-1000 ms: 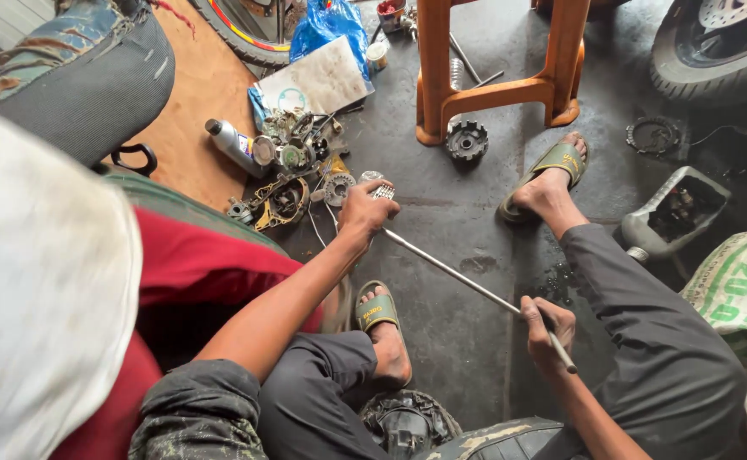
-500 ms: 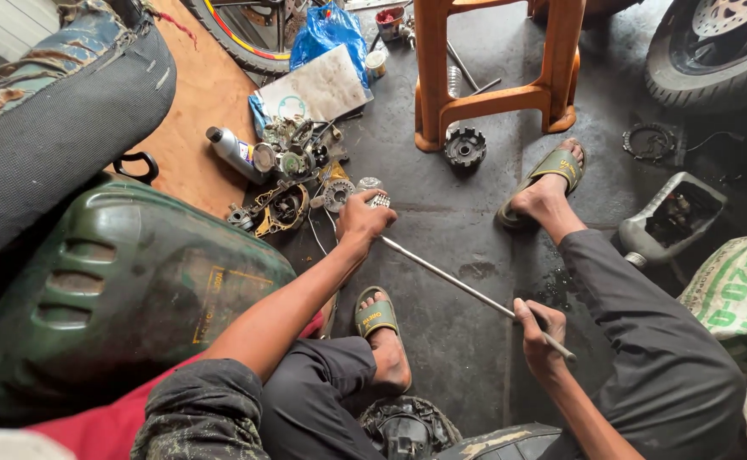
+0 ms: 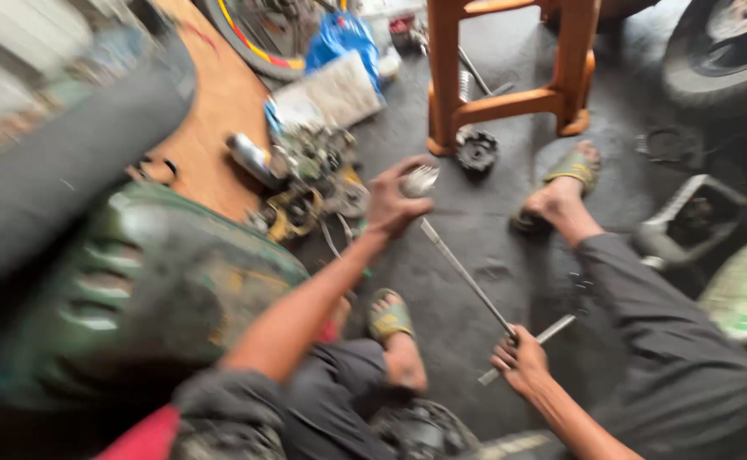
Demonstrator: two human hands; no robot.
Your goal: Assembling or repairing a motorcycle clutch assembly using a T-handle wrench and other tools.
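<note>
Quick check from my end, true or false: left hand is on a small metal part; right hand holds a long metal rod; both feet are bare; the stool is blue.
1. The left hand grips a small metal part. True.
2. The right hand holds a long metal rod. True.
3. Both feet are bare. False: each wears a green sandal.
4. The stool is blue. False: it is orange.

L hand (image 3: 395, 200) on small metal part (image 3: 418, 180), R hand (image 3: 518, 362) gripping long rod (image 3: 467, 277).
</note>
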